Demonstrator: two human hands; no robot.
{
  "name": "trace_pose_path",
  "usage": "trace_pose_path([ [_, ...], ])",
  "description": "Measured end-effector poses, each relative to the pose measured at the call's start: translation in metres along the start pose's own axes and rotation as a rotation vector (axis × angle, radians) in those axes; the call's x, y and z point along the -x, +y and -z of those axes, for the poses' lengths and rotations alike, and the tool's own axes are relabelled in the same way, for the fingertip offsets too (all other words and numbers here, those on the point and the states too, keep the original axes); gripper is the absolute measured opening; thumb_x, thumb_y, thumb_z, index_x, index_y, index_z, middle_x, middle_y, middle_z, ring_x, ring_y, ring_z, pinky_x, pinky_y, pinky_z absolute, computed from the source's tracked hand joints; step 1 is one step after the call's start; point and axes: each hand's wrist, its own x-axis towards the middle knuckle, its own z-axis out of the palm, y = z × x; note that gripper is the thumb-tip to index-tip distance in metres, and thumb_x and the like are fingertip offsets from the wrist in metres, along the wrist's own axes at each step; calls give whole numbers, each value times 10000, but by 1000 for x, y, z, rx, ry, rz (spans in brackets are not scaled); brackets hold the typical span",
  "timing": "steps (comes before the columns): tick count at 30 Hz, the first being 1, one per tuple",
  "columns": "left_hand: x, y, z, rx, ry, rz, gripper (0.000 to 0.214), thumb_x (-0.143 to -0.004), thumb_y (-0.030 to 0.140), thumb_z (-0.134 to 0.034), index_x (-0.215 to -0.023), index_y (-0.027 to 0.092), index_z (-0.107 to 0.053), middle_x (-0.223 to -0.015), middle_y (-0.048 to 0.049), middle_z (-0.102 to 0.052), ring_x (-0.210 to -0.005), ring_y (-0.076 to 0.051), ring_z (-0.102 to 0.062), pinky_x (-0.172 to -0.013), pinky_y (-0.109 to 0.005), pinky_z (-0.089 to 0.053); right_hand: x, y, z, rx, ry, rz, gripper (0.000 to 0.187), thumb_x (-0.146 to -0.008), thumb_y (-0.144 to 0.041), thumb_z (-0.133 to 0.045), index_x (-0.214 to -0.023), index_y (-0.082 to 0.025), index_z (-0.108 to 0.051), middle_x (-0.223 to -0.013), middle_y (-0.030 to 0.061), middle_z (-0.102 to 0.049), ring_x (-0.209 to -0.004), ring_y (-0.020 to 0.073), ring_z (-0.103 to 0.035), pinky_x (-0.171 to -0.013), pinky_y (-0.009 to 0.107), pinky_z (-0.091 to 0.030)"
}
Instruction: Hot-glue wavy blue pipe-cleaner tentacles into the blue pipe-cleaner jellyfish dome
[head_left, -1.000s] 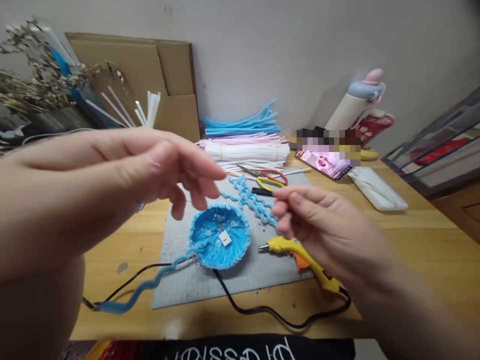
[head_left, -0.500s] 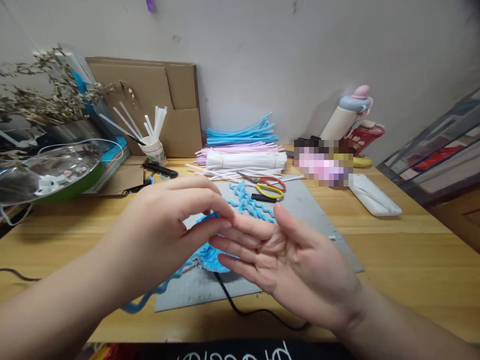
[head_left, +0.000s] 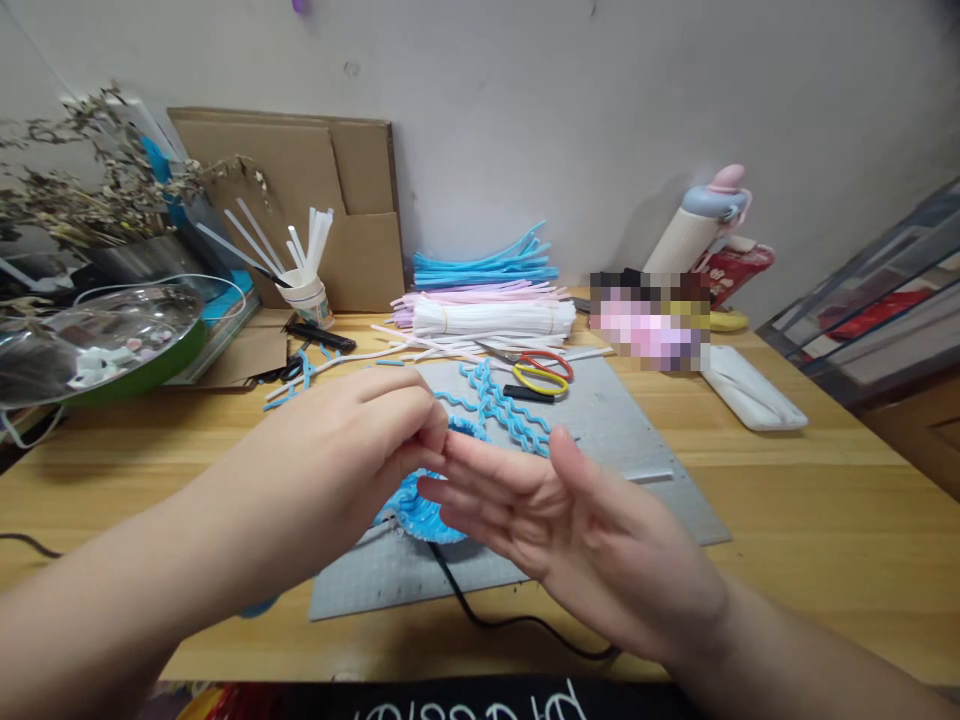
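Above the grey mat (head_left: 645, 430), my left hand (head_left: 367, 430) pinches the index fingertip of my right hand (head_left: 592, 540). Whether anything small sits in that pinch is hidden. My right hand is turned palm up, its fingers stretched out and the thumb apart. Beneath both hands lies a rounded piece of crimped blue pipe cleaner (head_left: 431, 515), partly covered by the fingers. Several wavy blue pipe cleaners (head_left: 517, 425) rest on the mat beyond my right hand, close to scissors (head_left: 540, 378) with red and yellow handles.
Bundles of white (head_left: 495, 320), pink and blue pipe cleaners (head_left: 480, 265) lie by the wall. A cup of white sticks (head_left: 306, 298) and a green-rimmed tray (head_left: 150, 360) are left; a white power bank-like block (head_left: 754, 390) and bottle (head_left: 686, 240) are right. A black cable (head_left: 510, 625) crosses the front.
My left fingers have curled tighter around the right index fingertip, and the left hand has shifted slightly left and down. My right palm has tilted a little.
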Motion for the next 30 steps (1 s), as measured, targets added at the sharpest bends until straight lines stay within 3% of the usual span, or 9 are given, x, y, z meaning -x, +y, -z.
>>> trace_pose_path([
  [7,1,1,5,16,124,12,101,-889,153,-544,-818,195,-603,-756,35,-619,-707,-107,-567,-646,-197,-440,1,-3,0,-62,-32,-36,651,-978,-647,-248,-1358,-229,-572,-1480,19,-516,-1393,214,-429,-1180,401,-243],
  [15,5,2,1,-109,51,-90,202,-911,115,-464,-779,159,-611,-752,-30,-609,-681,-161,-561,-595,-276,-423,3,6,1,87,-31,27,595,-984,-613,-335,-1406,-232,-509,-1542,13,-422,-1441,194,-348,-1214,386,-164],
  [21,8,1,5,-122,59,-66,201,-920,98,-401,-781,171,-527,-738,-22,-562,-661,-151,-512,-580,-277,-402,3,3,3,5,-60,26,607,-996,-612,-256,-1358,-241,-572,-1491,9,-500,-1406,214,-412,-1212,419,-182],
  [26,8,-5,11,84,85,74,152,-905,159,-480,-776,209,-541,-731,17,-576,-663,-123,-523,-581,-237,-422,4,7,5,165,-39,105,555,-1011,-570,-271,-1314,-258,-617,-1463,16,-537,-1401,218,-418,-1199,427,-221],
  [30,10,-13,15,488,140,273,85,-902,201,-537,-829,230,-570,-838,15,-634,-721,-119,-590,-589,-210,-481,6,9,6,210,-8,147,515,-1001,-554,-344,-1324,-252,-608,-1449,37,-554,-1394,232,-427,-1187,434,-244],
])
